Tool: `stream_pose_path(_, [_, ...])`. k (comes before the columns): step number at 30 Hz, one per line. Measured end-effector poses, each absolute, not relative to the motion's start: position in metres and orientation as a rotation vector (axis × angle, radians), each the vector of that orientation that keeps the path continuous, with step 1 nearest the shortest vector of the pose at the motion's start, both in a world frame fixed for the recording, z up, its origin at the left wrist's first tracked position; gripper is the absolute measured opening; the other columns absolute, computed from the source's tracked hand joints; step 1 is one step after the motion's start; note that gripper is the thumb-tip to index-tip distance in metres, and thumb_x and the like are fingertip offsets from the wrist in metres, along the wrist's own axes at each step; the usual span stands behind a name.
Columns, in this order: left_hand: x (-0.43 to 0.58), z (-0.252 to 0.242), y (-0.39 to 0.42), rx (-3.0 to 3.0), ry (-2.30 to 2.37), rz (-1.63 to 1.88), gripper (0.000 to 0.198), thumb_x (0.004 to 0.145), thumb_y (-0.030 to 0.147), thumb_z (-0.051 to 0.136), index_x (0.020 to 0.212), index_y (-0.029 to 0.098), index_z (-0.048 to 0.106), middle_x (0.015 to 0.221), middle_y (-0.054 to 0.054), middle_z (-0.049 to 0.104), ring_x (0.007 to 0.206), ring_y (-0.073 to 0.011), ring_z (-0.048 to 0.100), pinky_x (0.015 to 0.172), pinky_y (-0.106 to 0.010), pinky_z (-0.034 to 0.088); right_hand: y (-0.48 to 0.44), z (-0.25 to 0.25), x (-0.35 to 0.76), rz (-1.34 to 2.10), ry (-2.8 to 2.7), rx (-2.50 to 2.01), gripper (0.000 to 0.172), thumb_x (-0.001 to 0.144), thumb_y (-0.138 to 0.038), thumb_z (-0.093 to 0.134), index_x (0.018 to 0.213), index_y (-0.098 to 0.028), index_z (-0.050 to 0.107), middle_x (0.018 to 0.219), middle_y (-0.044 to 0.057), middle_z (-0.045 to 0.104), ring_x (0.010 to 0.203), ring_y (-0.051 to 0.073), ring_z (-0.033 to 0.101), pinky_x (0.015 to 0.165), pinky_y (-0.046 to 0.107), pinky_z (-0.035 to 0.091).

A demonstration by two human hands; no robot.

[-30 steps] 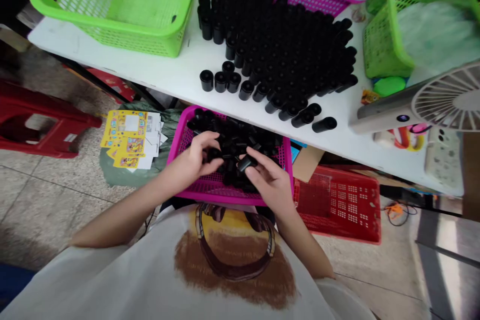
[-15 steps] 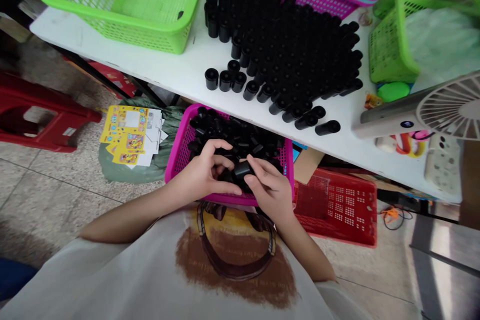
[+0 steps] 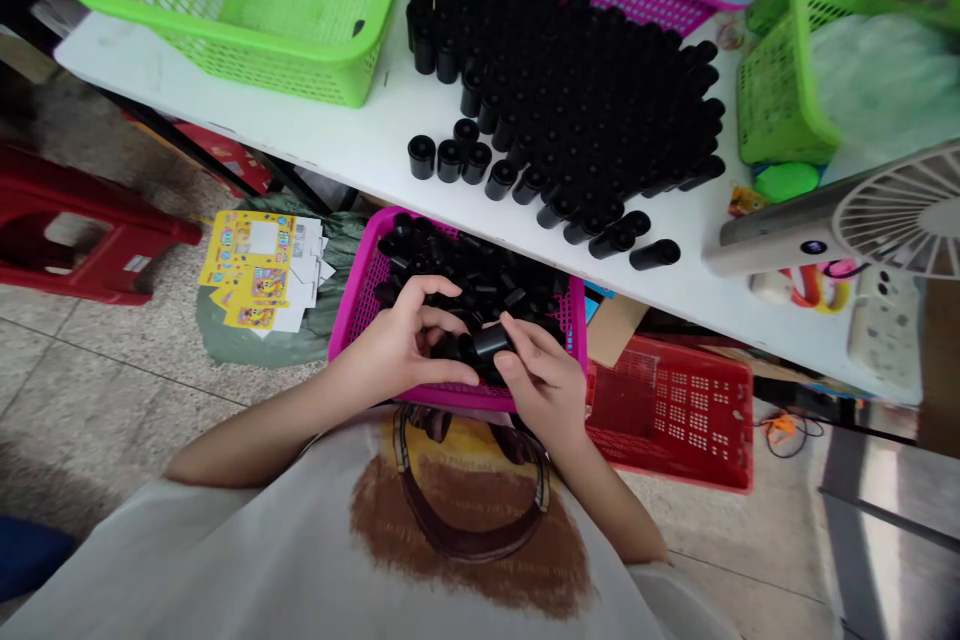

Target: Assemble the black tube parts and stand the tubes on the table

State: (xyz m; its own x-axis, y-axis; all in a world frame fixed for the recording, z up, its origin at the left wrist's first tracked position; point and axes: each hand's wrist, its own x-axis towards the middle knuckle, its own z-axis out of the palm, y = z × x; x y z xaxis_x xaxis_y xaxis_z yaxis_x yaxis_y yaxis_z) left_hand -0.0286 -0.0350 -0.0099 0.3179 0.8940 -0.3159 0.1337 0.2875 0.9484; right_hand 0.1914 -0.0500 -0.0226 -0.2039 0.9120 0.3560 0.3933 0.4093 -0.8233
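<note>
Both hands are close together, low over the pink basket [image 3: 351, 310] on the lap. The right hand [image 3: 546, 388] has thumb and fingers pinched on one black tube [image 3: 491, 341], held on its side just above the heap [image 3: 480, 272] of loose tubes. The left hand [image 3: 403, 348] curls in from the other side, fingertips right at that tube's end. Whether it grips a piece of its own I cannot tell, as the fingers hide it.

Up on the table [image 3: 337, 148] a dense block of tubes [image 3: 592, 90] stands upright, with a few stragglers in front and one lying flat [image 3: 655, 254] near the edge.

Now the risks. The grip is light, fingertips only, on a smooth round thing, so a slip would likely drop it back into the heap, where it would be lost among look-alikes. The basket sits on the knees under the table edge, and a shift of the legs could tip it and spill tubes onto the floor. That flat tube near the edge looks free to roll, so a knock to the table could send it off. The upright block is packed tight, and one nudge could topple a row.
</note>
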Motion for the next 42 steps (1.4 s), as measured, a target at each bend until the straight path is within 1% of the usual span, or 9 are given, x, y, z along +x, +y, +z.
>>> stream_pose_path(9, [-0.030,-0.003,-0.032,1.130,1.051,0.690,0.076,0.070,0.044,0.096,0.126,0.027,0.047,0.100,-0.001,0.076,0.082,-0.0158,0.070,0.075,-0.030,0.049,-0.054,-0.028,0.193,0.593,-1.842,-1.039,0.046,0.106,-0.026,0.060,0.152,-0.033,0.061,0.113,0.007,0.080,0.098,0.019,0.078,0.084,0.032,0.067])
stream_pose_path(13, [-0.030,-0.004,-0.031,1.197,1.015,0.645,0.073,0.073,0.044,0.094,0.128,0.026,0.050,0.102,-0.003,0.077,0.087,-0.0181,0.071,0.077,-0.031,0.050,-0.052,-0.031,0.196,0.647,-2.001,-0.875,0.057,0.108,-0.032,0.058,0.162,-0.040,0.044,0.122,0.007,0.073,0.116,0.022,0.069,0.100,0.041,0.061])
stream_pose_path(16, [-0.032,-0.003,-0.027,1.285,1.022,0.643,0.074,0.076,0.045,0.092,0.134,0.026,0.051,0.102,-0.003,0.077,0.086,-0.0181,0.071,0.075,-0.030,0.051,-0.054,-0.033,0.202,0.685,-2.216,-0.998,0.060,0.106,-0.060,0.048,0.163,-0.043,0.043,0.164,0.011,0.041,0.154,0.038,0.038,0.121,0.065,0.041])
stream_pose_path(19, [-0.039,-0.002,-0.009,1.402,1.113,0.717,0.073,0.081,0.052,0.086,0.140,0.024,0.053,0.111,-0.006,0.077,0.085,-0.0170,0.069,0.076,-0.030,0.053,-0.058,-0.034,0.206,0.747,-2.253,-1.193,0.071,0.102,-0.071,0.045,0.167,-0.044,0.033,0.176,0.008,0.011,0.161,0.046,0.017,0.126,0.074,0.025])
stream_pose_path(23, [-0.060,-0.006,0.039,1.594,1.480,1.066,0.089,0.078,0.056,0.089,0.149,0.022,0.048,0.116,-0.006,0.077,0.086,-0.0167,0.068,0.086,-0.033,0.055,-0.062,-0.035,0.202,0.840,-2.033,-1.285,0.067,0.108,-0.058,0.044,0.169,-0.041,0.022,0.166,0.013,0.025,0.156,0.037,0.032,0.126,0.065,0.035])
stream_pose_path(31, [-0.075,-0.017,0.124,1.753,1.746,0.930,0.094,0.079,0.036,0.091,0.154,0.018,0.037,0.115,-0.007,0.075,0.084,-0.0174,0.071,0.087,-0.032,0.056,-0.052,-0.027,0.187,1.185,-2.306,-1.179,0.037,0.107,-0.040,0.053,0.141,-0.028,0.065,0.148,0.014,0.057,0.145,0.030,0.050,0.124,0.057,0.043])
stream_pose_path(35, [-0.074,-0.004,0.101,1.953,1.753,0.867,0.054,0.093,0.029,0.074,0.140,0.015,0.052,0.121,-0.010,0.070,0.090,-0.0176,0.070,0.090,-0.033,0.055,-0.048,-0.026,0.185,1.305,-2.363,-1.060,0.033,0.109,-0.037,0.052,0.135,-0.026,0.068,0.141,0.012,0.065,0.137,0.027,0.057,0.120,0.054,0.047])
stream_pose_path(38, [-0.070,-0.004,0.074,2.132,1.695,0.506,0.022,0.103,0.027,0.057,0.119,0.014,0.065,0.110,-0.010,0.072,0.096,-0.0211,0.070,0.096,-0.036,0.054,-0.047,-0.025,0.185,1.334,-2.307,-1.062,0.031,0.109,-0.035,0.051,0.133,-0.025,0.069,0.134,0.012,0.070,0.130,0.024,0.063,0.117,0.049,0.050])
stream_pose_path(42, [-0.057,-0.024,0.058,2.280,1.668,-0.088,0.049,0.104,0.040,0.057,0.145,0.012,0.057,0.146,-0.021,0.061,0.131,-0.0385,0.060,0.110,-0.048,0.049,-0.047,-0.024,0.184,1.364,-2.335,-1.020,0.030,0.109,-0.034,0.051,0.131,-0.023,0.070,0.127,0.011,0.075,0.124,0.023,0.068,0.110,0.046,0.054])
